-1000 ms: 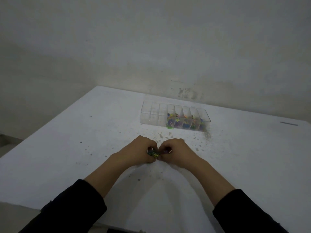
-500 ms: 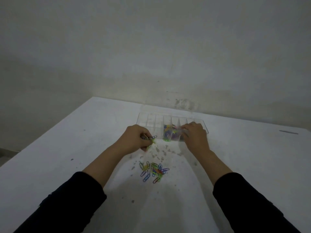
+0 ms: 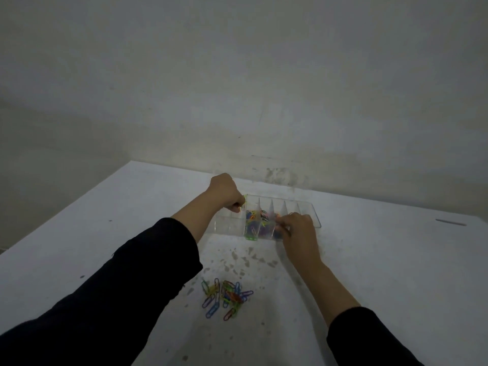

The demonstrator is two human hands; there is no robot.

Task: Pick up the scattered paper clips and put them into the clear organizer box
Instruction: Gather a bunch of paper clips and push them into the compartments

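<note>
**Both hands at the organizer box, loose clips left nearer the front**

The left hand [image 3: 226, 192] is curled into a fist over the left part of the clear organizer box [image 3: 306, 207], pinching a few paper clips [image 3: 242, 206] above it. The box sits toward the far edge of the white table [image 3: 396, 260], its middle compartments holding coloured clips [image 3: 254, 223]. A loose pile of scattered clips [image 3: 226, 294] lies on the table nearer the front edge, between the dark sleeves [image 3: 126, 291]. The right hand [image 3: 297, 231] rests at the box's front wall, fingers bent; whether it holds clips I cannot tell.
</note>
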